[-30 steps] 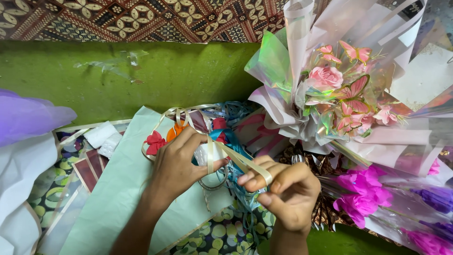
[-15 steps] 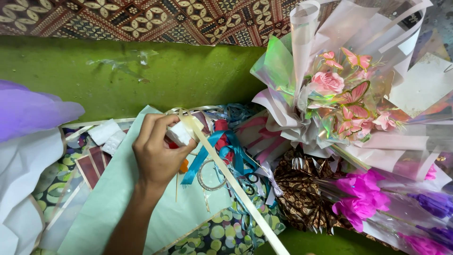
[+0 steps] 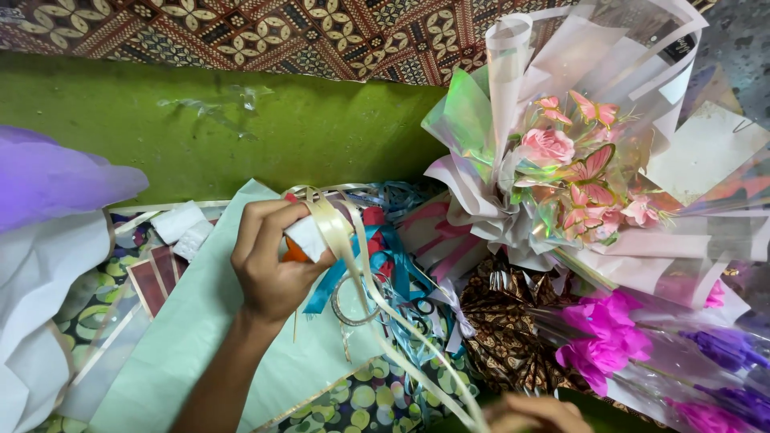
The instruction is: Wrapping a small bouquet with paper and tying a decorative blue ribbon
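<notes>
My left hand [image 3: 269, 269] grips a small roll of cream ribbon [image 3: 311, 234] above a mint green paper sheet [image 3: 180, 353]. A long strand of the cream ribbon [image 3: 401, 337] runs from the roll down to the right. It ends at my right hand [image 3: 533, 413], which only just shows at the bottom edge and seems closed on the strand's end. A tangle of blue and red ribbons [image 3: 393, 252] lies under the roll.
A wrapped bouquet with pink flowers and paper butterflies [image 3: 561, 160] lies at the right, with magenta flowers [image 3: 609, 337] and a brown patterned wrap [image 3: 505, 321] below it. Purple and white paper [image 3: 48, 180] is at the left. A green surface [image 3: 200, 136] and patterned cloth [image 3: 241, 32] lie behind.
My right hand pulled the ribbon out from the roll toward the lower right, left the view, and now shows again at the bottom edge. My left hand stayed on the roll.
</notes>
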